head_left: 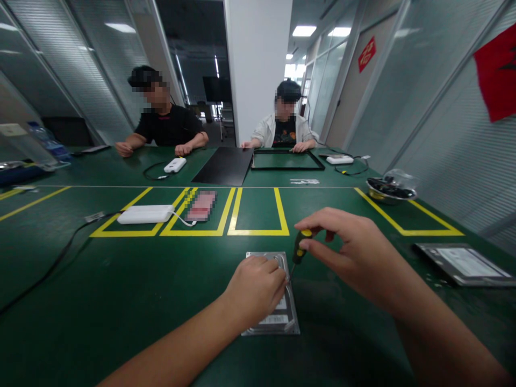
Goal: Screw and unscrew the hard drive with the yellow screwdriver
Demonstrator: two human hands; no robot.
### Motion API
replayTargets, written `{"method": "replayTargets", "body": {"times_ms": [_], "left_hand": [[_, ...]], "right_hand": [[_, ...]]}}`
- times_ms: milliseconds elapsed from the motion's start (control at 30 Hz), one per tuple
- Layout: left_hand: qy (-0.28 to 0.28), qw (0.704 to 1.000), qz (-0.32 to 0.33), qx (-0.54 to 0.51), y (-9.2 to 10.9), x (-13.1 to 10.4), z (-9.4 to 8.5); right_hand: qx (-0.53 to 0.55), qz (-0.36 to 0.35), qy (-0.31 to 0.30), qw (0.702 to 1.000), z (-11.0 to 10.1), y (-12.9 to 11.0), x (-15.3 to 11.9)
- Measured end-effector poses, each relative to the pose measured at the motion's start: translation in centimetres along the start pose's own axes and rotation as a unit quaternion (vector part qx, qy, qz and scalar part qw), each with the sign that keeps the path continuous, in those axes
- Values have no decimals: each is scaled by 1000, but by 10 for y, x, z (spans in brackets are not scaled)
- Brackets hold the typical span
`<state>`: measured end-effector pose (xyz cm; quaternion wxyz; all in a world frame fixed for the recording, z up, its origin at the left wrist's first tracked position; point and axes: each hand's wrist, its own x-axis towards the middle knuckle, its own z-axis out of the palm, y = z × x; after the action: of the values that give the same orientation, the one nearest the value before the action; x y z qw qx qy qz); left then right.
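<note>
A silver hard drive [293, 317] with a white label lies flat on the green table in front of me. My left hand [258, 285] rests over it, fingers curled together at the drive's right edge, close to a screwdriver's tip; what they pinch is hidden. Between the thumb and forefinger of my right hand [342, 236] is the dark green and yellow handle of the screwdriver [299, 251]. The tool stands slightly tilted, its thin shaft reaching down to the drive's right edge. Whether the tip sits in a screw cannot be made out.
Another hard drive [470, 263] lies at the right. Beyond are a metal bowl [391, 192] of dark parts, a white power bank [145, 214], a blurred pink phone [202, 206] and yellow tape outlines [258, 233]. Two people sit opposite, near a black panel [223, 165] and a frame [288, 168].
</note>
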<state>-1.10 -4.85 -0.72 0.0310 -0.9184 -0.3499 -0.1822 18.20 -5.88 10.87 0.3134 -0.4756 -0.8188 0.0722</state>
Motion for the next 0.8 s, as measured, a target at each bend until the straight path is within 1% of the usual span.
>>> {"method": "replayTargets", "body": {"times_ms": [300,467,667,800], "left_hand": [[13,1000,7,-2,0,1,-2],[3,1000,5,3,1,1,-2],[-3,1000,3,5,0,1,-2],[-6,1000,0,5,0,1,-2]], "right_hand": [[3,-13,-9,1000,0,-3,0],[7,-4,-7,1000,-1,-3,-2],[14,-18,-10,1000,0,-3,0],[36,-20,-24,999,-3,-3,0]]}}
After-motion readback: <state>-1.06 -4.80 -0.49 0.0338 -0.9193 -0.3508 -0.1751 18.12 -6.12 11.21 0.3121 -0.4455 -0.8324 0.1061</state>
